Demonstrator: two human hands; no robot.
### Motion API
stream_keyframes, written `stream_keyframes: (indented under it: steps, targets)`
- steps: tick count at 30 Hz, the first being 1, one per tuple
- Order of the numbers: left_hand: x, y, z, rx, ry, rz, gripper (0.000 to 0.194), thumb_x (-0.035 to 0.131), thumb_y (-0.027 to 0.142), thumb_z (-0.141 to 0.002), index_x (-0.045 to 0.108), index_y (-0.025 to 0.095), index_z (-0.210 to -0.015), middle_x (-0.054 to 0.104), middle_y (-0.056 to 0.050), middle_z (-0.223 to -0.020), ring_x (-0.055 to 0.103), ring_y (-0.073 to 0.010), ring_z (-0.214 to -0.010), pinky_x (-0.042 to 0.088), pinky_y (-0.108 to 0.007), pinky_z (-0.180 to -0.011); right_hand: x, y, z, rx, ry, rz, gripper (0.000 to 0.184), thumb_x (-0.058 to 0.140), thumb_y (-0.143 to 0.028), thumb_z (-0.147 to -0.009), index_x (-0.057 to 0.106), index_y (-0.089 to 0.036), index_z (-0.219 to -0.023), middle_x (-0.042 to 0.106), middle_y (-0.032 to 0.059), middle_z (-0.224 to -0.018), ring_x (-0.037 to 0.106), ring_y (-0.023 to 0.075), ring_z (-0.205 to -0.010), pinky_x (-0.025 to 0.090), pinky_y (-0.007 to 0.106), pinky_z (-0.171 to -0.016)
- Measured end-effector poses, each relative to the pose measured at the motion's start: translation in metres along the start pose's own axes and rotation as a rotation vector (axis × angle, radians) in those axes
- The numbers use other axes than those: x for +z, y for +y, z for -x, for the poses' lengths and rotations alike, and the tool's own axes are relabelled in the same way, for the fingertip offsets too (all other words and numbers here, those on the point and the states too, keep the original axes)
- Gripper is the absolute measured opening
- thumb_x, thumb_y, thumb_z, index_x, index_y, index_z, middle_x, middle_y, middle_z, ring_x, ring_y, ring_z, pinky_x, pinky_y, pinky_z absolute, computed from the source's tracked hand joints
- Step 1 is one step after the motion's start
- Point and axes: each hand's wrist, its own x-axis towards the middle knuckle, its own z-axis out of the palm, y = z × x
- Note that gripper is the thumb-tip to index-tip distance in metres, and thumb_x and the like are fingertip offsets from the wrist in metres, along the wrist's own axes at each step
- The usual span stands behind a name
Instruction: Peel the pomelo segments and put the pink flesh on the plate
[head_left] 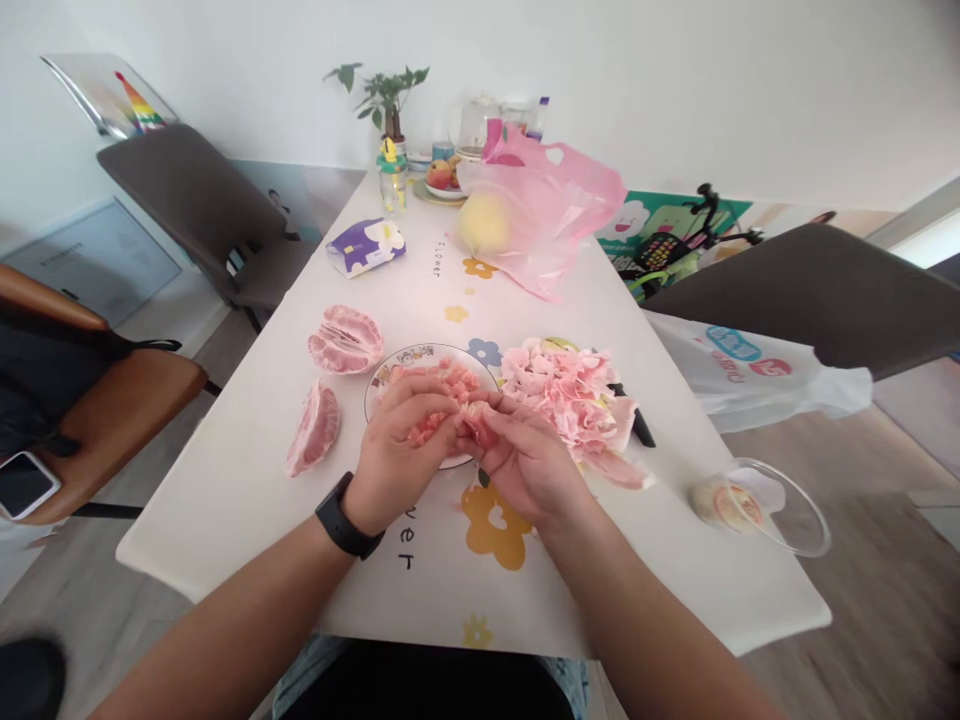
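Over the plate [420, 352], both grips [397, 450] pinch pomelo pulp [474, 415] (pink).

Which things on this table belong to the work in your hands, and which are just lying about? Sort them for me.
In use: left hand, right hand, pomelo pulp, round plate, two pomelo segments, pink membrane pile.

Lying about: purple tissue pack, pink plastic bag, potted plant, white plastic bag.
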Motion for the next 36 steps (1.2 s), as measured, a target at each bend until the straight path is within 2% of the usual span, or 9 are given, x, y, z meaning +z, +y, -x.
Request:
stream_keyframes:
  steps: [6, 12, 16, 20, 26, 31, 34, 36]
  targets:
    - [-0.003, 0.004, -0.003, -0.041, -0.029, -0.115, 0.008, 0.067, 0.019, -0.098, 0.071, 0.024, -0.093, 0.074, -0.003, -0.098, 0.071, -0.0215, -0.102, 0.056, -0.045, -0.102, 0.0, 0.005, 0.0, -0.097, 0.081, 0.118, 0.032, 0.093, -0.039, -0.079, 0.073, -0.025, -0.101, 0.077, -0.0007, -0.091, 0.075, 0.017, -0.085, 0.064, 0.036, -0.088]
    - [0.0, 0.009, -0.001, -0.112, -0.075, -0.111, 0.013, 0.06, 0.021, -0.102, 0.065, 0.023, -0.09, 0.071, -0.003, -0.094, 0.066, -0.0204, -0.095, 0.055, -0.039, -0.092, 0.001, 0.012, 0.003, -0.236, 0.187, 0.32, 0.035, 0.087, -0.048, -0.085, 0.07, -0.025, -0.106, 0.076, -0.001, -0.088, 0.076, 0.0177, -0.084, 0.066, 0.037, -0.084]
    - [0.001, 0.012, 0.003, -0.055, -0.043, -0.138, 0.012, 0.057, 0.022, -0.104, 0.063, 0.024, -0.094, 0.07, -0.004, -0.095, 0.065, -0.0211, -0.094, 0.054, -0.04, -0.092, 0.006, 0.015, 0.005, -0.328, 0.21, 0.389, 0.034, 0.085, -0.049, -0.087, 0.069, -0.025, -0.106, 0.074, -0.0009, -0.088, 0.076, 0.0186, -0.083, 0.068, 0.038, -0.08]
    - [0.003, 0.015, 0.009, 0.018, -0.029, -0.178, 0.011, 0.055, 0.019, -0.104, 0.063, 0.024, -0.098, 0.069, -0.005, -0.097, 0.064, -0.0214, -0.095, 0.054, -0.04, -0.093, 0.01, 0.016, 0.007, -0.374, 0.264, 0.382, 0.034, 0.085, -0.049, -0.087, 0.069, -0.025, -0.105, 0.075, 0.0006, -0.092, 0.076, 0.0196, -0.086, 0.068, 0.039, -0.081]
    - [0.006, 0.016, 0.013, 0.008, -0.035, -0.162, 0.011, 0.056, 0.015, -0.104, 0.061, 0.024, -0.1, 0.066, -0.004, -0.099, 0.063, -0.0199, -0.096, 0.053, -0.036, -0.092, 0.013, 0.019, 0.011, -0.383, 0.342, 0.384, 0.03, 0.084, -0.046, -0.087, 0.07, -0.026, -0.105, 0.074, 0.0008, -0.092, 0.072, 0.0184, -0.084, 0.065, 0.037, -0.077]
    - [0.009, 0.017, 0.016, 0.004, -0.03, -0.146, 0.01, 0.055, 0.016, -0.103, 0.061, 0.024, -0.1, 0.066, -0.005, -0.101, 0.063, -0.0208, -0.098, 0.052, -0.036, -0.094, 0.013, 0.02, 0.007, -0.414, 0.358, 0.245, 0.026, 0.084, -0.043, -0.088, 0.07, -0.027, -0.102, 0.072, -0.0005, -0.097, 0.069, 0.0159, -0.09, 0.062, 0.038, -0.093]
    - [0.01, 0.017, 0.017, -0.043, 0.002, -0.083, 0.01, 0.056, 0.018, -0.104, 0.059, 0.024, -0.096, 0.065, -0.003, -0.097, 0.062, -0.0201, -0.095, 0.051, -0.036, -0.092, 0.011, 0.014, 0.004, -0.394, 0.342, 0.169, 0.024, 0.085, -0.041, -0.085, 0.069, -0.027, -0.096, 0.071, -0.0004, -0.099, 0.068, 0.0156, -0.091, 0.06, 0.041, -0.1]
    - [0.01, 0.017, 0.016, -0.144, 0.006, -0.003, 0.009, 0.058, 0.023, -0.104, 0.059, 0.024, -0.095, 0.065, -0.002, -0.092, 0.061, -0.0189, -0.089, 0.051, -0.034, -0.086, 0.009, 0.011, 0.005, -0.378, 0.321, 0.17, 0.024, 0.086, -0.04, -0.084, 0.07, -0.027, -0.096, 0.072, -0.0001, -0.1, 0.067, 0.0158, -0.09, 0.06, 0.042, -0.101]
